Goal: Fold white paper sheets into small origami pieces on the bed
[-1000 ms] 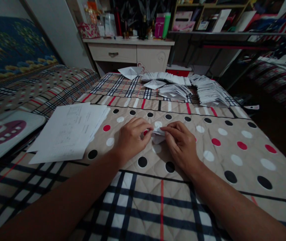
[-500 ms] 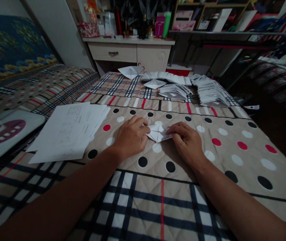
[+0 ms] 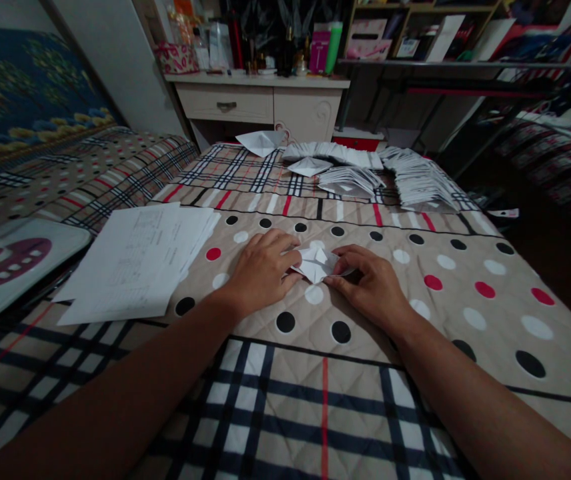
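Observation:
A small folded white paper piece [image 3: 316, 263] lies on the dotted quilt [image 3: 465, 287] between my hands. My left hand [image 3: 261, 270] pinches its left edge with curled fingers. My right hand [image 3: 373, 283] grips its right side, fingers bent under and around the paper. Both forearms reach in from the bottom of the view.
A loose stack of white sheets [image 3: 138, 260] lies to the left. Rows of folded paper pieces [image 3: 365, 175] cover the far end of the bed. A pad with a dark red pattern [image 3: 10, 263] sits at far left. A cluttered dresser [image 3: 260, 100] stands beyond.
The paper piece has been spread wider between my hands, then my right hand shifted slightly back toward it and lower. My left hand barely moved.

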`<state>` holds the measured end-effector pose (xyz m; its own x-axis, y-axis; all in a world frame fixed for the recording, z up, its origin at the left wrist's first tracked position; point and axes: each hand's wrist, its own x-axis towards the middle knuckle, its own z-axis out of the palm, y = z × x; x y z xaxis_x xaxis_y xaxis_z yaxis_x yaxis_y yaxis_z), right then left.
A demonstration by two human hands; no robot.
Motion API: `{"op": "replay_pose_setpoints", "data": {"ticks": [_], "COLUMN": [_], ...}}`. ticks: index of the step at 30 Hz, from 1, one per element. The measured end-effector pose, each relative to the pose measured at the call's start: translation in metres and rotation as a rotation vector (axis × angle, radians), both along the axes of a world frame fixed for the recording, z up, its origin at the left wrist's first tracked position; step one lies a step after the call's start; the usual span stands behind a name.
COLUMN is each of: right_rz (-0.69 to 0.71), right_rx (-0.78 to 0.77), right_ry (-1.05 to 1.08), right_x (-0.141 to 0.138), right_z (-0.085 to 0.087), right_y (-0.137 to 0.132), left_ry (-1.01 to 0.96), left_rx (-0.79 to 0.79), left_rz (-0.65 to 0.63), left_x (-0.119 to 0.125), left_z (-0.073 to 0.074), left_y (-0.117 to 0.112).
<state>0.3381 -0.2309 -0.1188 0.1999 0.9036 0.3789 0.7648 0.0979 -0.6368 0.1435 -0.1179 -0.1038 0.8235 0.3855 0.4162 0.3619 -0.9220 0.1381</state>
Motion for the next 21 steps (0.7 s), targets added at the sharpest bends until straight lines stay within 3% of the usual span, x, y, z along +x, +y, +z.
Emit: {"op": "replay_pose_setpoints", "data": {"ticks": [4, 9, 14, 21], "right_rz": [0.025, 0.076, 0.123, 0.116], "right_rx": [-0.008, 0.021, 0.041, 0.060], "right_ry": [-0.130, -0.206, -0.218, -0.269], "right_x": [-0.003, -0.004, -0.006, -0.007], "right_z": [0.004, 0.006, 0.008, 0.006], "right_y": [0.000, -0.001, -0.001, 0.000], "left_ry": [0.012, 0.039, 0.056, 0.110], "left_rx": [0.106, 0.223, 0.127, 0.044], "left_rz": [-0.054, -0.225, -0.218, -0.220], "left_x": [0.002, 0.007, 0.008, 0.010], "left_z": [0.005, 0.002, -0.005, 0.000], "left_y": [-0.006, -0.013, -0.009, 0.002]}}
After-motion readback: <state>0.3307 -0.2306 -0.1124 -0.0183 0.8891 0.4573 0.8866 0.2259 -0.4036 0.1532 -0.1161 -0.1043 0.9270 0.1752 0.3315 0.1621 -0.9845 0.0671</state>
